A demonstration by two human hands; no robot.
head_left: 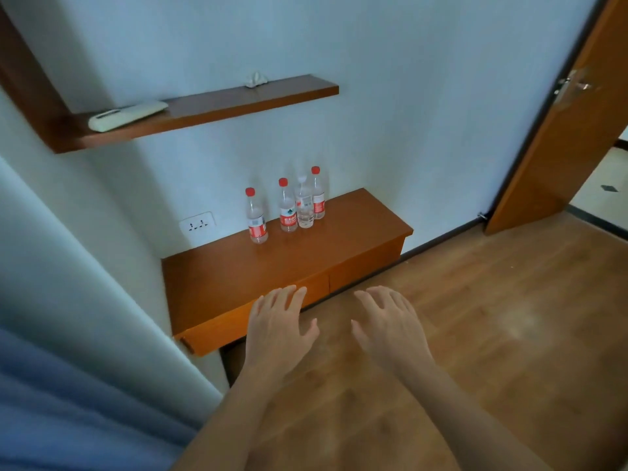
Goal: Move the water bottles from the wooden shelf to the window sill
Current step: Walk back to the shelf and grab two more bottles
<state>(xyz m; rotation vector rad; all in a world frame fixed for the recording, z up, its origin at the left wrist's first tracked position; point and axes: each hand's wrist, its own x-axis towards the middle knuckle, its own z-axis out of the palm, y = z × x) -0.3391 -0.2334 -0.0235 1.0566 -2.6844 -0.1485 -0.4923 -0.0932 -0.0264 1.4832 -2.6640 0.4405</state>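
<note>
The room has a pale wall, a wooden floor (475, 334) on the right and an open brown door (557, 137) at the far right. Against the wall stands a low wooden shelf (238, 283) with drawer fronts, and above it hangs a thin upper shelf (238, 100) that carries a white remote control (127, 114) on its left part and a small crumpled white thing (255, 79) farther right. A wall socket (197, 224) sits just left of the low shelf. At the near left a blue curtain (51, 402) fills the corner.

Four water bottles stand upright at the far edge of the low shelf, close to the wall: a left bottle (256, 217) a little apart, then a second bottle (288, 207), a clear-capped bottle (304, 203) and a right bottle (317, 195), these three nearly touching. Three have red caps.

The left hand (277, 328) and the right hand (387, 322) are both stretched forward, palms down, fingers spread wide, and they hold nothing. They hover over the near edge of the low shelf and the floor, well apart from the bottles.

I judge the task is at its very start: every bottle in view is on the shelf, none is carried. The window sill is not in view, so I cannot tell if anything is there already. All four bottles remain to be moved
</note>
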